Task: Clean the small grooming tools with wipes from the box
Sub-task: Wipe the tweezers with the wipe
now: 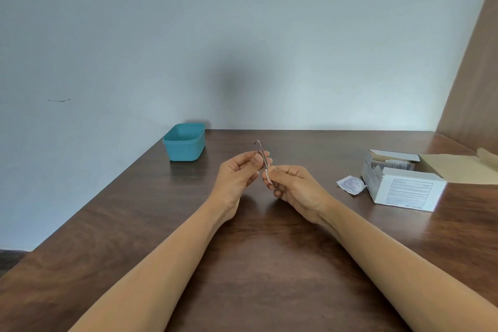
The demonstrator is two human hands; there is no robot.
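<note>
Here, the left hand [237,178] pinches the tweezers [260,151] about mid-length, thumb in front and fingertips behind. The tips point up and away. Just below that pinch, the right hand [296,186] curls thumb and fingers round a small white wipe [266,174] pressed against the tool's lower end. Both hands are held above the table [242,250], not resting on it.

Step, as I read it: wiping 1 tool, with the wipe at the handle end. The next move probably calls for drawing the wipe along the arms toward the tips while the left pinch holds firm, or moving that pinch lower to free the upper part. The tool is thin, and a loose pinch could let it twist.

Right of the grip stands an opened white box [404,186], flap laid back, packets showing inside. A torn wrapper [351,184] lies just beside it, on the side nearer the hands. Left of the grip and beyond it, a teal tub [184,143] sits near the table's far edge.

Hard to make out:
- The tweezers are blurred, so I cannot tell whether the arms are squeezed together.
- Most of the wipe is hidden in the right fingers.
- The tub's floor is hidden by its near wall, so whether other tools lie there is unknown.
- The box print is unreadable.
</note>
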